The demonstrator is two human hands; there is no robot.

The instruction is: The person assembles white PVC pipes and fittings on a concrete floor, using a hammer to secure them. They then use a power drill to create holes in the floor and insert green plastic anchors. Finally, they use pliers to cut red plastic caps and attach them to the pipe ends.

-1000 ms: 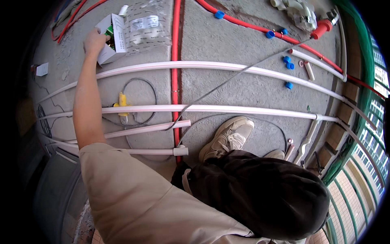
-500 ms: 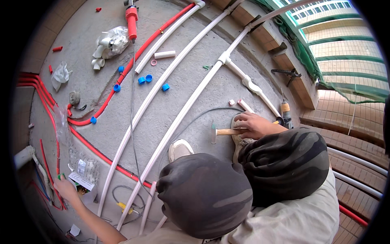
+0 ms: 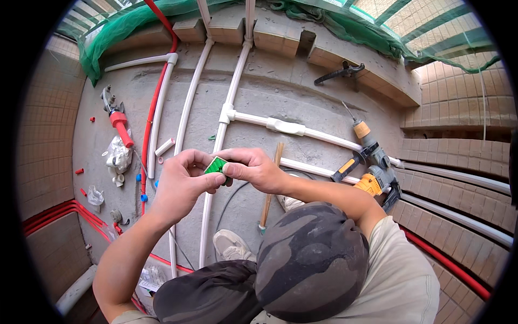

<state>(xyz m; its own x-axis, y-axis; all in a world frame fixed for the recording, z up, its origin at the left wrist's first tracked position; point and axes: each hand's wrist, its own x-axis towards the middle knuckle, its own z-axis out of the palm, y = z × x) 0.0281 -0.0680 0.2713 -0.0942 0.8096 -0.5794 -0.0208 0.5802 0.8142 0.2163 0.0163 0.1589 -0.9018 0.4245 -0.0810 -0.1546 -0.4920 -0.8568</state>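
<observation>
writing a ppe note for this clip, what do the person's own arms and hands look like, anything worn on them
The left hand and right hand are ungloved, and both forearms look bare. The right sleeve is short, loose and pale beige; only a strip of the left sleeve shows, in similar beige.

No text, number or sign is legible. Marks on 1 yellow-and-grey power drill (image 3: 372, 182), near the grey concrete floor's (image 3: 297, 98) right edge, and 1 small bright-green rectangular piece (image 3: 216, 164) are too small to read.
</observation>
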